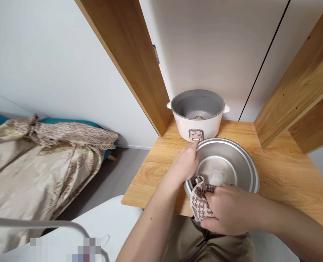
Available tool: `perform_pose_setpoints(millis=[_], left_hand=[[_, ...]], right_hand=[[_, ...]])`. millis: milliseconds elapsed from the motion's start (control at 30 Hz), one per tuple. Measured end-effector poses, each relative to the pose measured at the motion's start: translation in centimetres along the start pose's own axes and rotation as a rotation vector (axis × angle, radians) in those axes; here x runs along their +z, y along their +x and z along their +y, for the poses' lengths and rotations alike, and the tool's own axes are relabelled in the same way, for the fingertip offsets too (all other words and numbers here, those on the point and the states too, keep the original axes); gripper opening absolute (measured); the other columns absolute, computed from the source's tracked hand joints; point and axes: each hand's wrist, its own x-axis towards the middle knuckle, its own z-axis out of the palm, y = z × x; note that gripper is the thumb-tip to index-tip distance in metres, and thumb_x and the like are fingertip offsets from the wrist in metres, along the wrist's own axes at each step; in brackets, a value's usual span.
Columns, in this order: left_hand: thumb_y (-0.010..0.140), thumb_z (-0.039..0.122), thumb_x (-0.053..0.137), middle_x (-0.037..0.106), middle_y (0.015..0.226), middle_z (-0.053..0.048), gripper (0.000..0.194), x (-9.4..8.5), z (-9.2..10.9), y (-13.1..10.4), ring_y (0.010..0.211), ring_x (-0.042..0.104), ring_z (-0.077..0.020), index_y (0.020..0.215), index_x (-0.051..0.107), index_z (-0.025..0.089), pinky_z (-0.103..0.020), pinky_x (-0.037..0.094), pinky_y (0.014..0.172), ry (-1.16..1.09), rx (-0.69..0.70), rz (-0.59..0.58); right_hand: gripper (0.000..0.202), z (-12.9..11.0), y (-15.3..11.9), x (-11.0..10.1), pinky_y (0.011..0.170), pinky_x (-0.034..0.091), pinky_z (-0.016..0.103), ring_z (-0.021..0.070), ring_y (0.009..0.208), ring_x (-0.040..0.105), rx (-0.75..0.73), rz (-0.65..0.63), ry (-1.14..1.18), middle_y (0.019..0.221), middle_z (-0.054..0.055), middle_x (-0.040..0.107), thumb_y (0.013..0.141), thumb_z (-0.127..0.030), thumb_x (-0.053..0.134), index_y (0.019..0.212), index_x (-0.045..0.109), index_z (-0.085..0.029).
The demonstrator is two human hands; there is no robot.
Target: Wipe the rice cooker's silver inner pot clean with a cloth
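A wide silver metal pot (245, 163) stands at the front of the wooden table, its inside facing up. My left hand (185, 162) is closed at the pot's left rim, index finger stretched along it toward the switch of a white rice cooker body. In my right hand (229, 209) is a bunched brown-and-white patterned cloth (201, 203), pressed against the pot's near edge. Part of the cloth lies inside the rim. Just behind the pot, the rice cooker body (181, 125) sits without a lid, its grey inside and the round centre of its base showing.
The wooden tabletop (278, 174) meets a white wall between wooden posts (128, 62). At left, a patterned cover (76, 163) lies over a low piece of furniture. A white surface with a grey curved bar (41, 222) is at lower left.
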Motion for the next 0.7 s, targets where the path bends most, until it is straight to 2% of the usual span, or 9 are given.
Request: perform_pose_setpoints(millis=[133,300,533,700], left_hand=[[0.104,0.018,0.042,0.063,0.150,-0.023,0.054,0.1,-0.1,0.0,0.135,0.065,-0.0342,0.158,0.046,0.010,-0.045,0.050,0.110,-0.006,0.005,0.012],[0.103,0.015,0.041,0.065,0.147,-0.023,0.054,0.1,0.0,0.1,0.133,0.066,-0.0353,0.155,0.050,0.011,-0.046,0.051,0.109,-0.013,0.013,0.008],[0.103,0.015,0.042,0.066,0.146,-0.022,0.053,0.0,0.1,0.1,0.132,0.066,-0.0333,0.155,0.051,0.013,-0.043,0.052,0.108,-0.001,-0.005,0.006],[0.103,0.015,0.042,0.064,0.150,-0.022,0.054,0.0,0.1,0.0,0.135,0.065,-0.0338,0.157,0.049,0.012,-0.044,0.051,0.111,-0.007,-0.006,0.009]], right_hand=[[0.039,-0.5,-0.1,0.2,0.056,0.038,0.035,0.0253,0.067,0.069,0.050,-0.022,-0.109,0.077,0.008,0.076,0.100,-0.055,0.064,0.091,0.070,-0.018],[0.044,-1.1,-0.4,0.6,0.053,0.035,0.036,0.0260,0.062,0.068,0.036,0.001,-0.221,0.072,0.008,0.073,0.102,-0.058,0.061,0.087,0.070,-0.018],[0.030,-0.2,0.0,-0.1,0.063,0.041,0.034,0.0235,0.075,0.071,0.015,-0.009,0.015,0.086,0.006,0.078,0.099,-0.049,0.064,0.095,0.069,-0.020],[0.037,-0.4,-0.1,0.0,0.060,0.040,0.035,0.0260,0.072,0.071,0.057,-0.026,-0.041,0.082,0.009,0.078,0.099,-0.055,0.063,0.094,0.070,-0.018]])
